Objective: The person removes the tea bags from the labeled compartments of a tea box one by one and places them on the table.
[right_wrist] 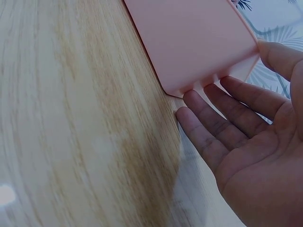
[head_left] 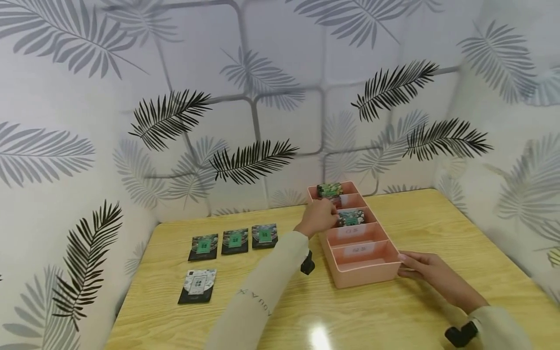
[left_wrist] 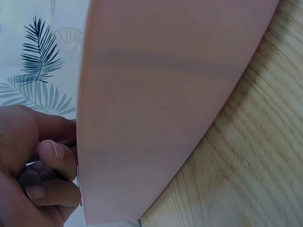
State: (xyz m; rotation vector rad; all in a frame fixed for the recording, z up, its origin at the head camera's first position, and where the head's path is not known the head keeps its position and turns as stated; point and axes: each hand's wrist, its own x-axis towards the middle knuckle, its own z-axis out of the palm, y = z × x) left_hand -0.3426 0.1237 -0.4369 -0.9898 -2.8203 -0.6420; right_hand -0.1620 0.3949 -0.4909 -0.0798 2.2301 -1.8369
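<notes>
A pink divided box (head_left: 367, 274) stands lengthwise on the table. My left hand (head_left: 318, 217) reaches over its left rim with curled fingers and pinches the left edge of a green-and-dark patterned packet (head_left: 352, 218) in the middle compartment. In the left wrist view, the curled fingers (left_wrist: 59, 191) are at the rim, and the box wall hides most of the packet. At the near right corner, my right hand (head_left: 426, 272) touches the box from outside. The right wrist view shows its straight fingers (right_wrist: 213, 111) against the pink wall (right_wrist: 203, 47), thumb at the rim.
Three dark packets with green labels, the left (head_left: 203, 247), middle (head_left: 235, 241) and right (head_left: 264, 236), lie in a row on the wooden table (head_left: 148, 311). A black-and-white packet (head_left: 197, 286) lies nearer. In the box's far compartments are a green packet (head_left: 330, 190) and a red packet (head_left: 336, 201).
</notes>
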